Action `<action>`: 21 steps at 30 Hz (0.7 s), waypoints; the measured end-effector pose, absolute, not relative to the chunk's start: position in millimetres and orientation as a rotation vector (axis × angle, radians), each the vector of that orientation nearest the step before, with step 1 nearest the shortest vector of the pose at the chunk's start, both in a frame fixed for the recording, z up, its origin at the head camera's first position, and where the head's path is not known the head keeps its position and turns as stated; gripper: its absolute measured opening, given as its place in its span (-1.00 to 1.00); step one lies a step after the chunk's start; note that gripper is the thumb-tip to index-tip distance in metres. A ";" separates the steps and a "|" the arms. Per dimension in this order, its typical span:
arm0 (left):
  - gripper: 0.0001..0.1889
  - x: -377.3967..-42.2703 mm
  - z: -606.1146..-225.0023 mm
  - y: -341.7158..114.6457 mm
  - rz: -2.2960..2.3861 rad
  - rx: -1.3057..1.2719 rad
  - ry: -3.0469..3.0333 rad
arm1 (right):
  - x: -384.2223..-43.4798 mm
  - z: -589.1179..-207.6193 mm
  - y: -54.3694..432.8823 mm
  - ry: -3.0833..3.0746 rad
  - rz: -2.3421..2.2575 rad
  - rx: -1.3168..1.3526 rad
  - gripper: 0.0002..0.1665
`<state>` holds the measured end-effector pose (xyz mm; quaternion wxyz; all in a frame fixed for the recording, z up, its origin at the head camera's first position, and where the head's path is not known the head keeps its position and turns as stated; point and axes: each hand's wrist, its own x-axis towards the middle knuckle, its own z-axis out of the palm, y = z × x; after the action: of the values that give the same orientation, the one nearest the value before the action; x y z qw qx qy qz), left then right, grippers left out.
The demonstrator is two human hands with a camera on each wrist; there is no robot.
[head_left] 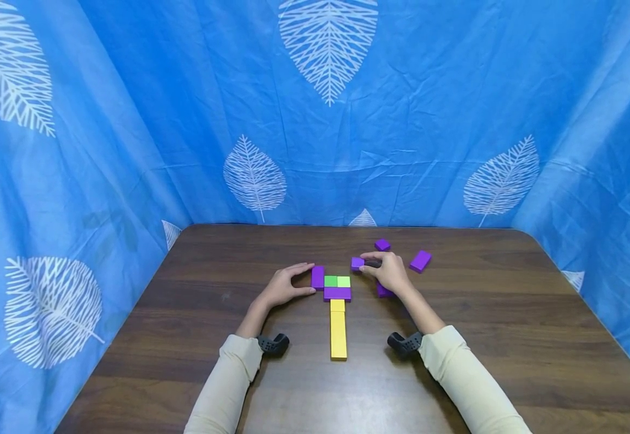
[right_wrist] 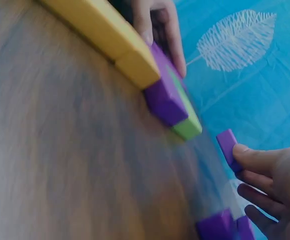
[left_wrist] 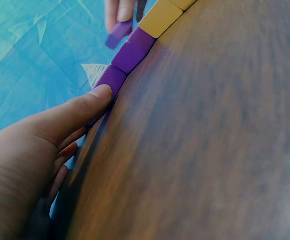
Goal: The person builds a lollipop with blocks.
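My left hand [head_left: 283, 286] holds an upright-lying purple block [head_left: 318, 277] at the left of a flat block figure, thumb at its near end and fingers at the far end. Beside that block lie a green block [head_left: 330, 281] and a lighter green block [head_left: 343, 281], with a purple block [head_left: 337, 294] across their near side. From there a column of yellow blocks [head_left: 338, 334] runs toward me. Between thumb and fingertips, my right hand [head_left: 392, 272] pinches a small purple block [right_wrist: 227, 145], held up to the right of the green ones.
Loose purple blocks lie around my right hand: a small one [head_left: 382, 245] behind it, another [head_left: 420, 261] to its right, and one [head_left: 384, 291] partly hidden beneath it. A blue leaf-print curtain [head_left: 315, 181] hangs behind the wooden table [head_left: 184, 374].
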<state>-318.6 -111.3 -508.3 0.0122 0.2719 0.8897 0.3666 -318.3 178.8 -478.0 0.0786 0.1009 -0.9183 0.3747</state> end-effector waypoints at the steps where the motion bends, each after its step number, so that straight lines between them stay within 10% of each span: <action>1: -0.30 -318.7 -508.2 -111.2 1.142 0.844 2.775 | -319.0 -476.3 176.1 -2.733 1.143 0.311 -0.64; 21: -0.31 -318.8 -509.8 -109.0 1.131 0.805 2.786 | -328.7 -481.4 133.8 -2.774 1.338 0.429 -0.63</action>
<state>-318.8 -109.0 -509.8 0.0145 0.2585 0.8950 0.3632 -328.7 133.8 -481.4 0.0161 0.1378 -0.8920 0.4301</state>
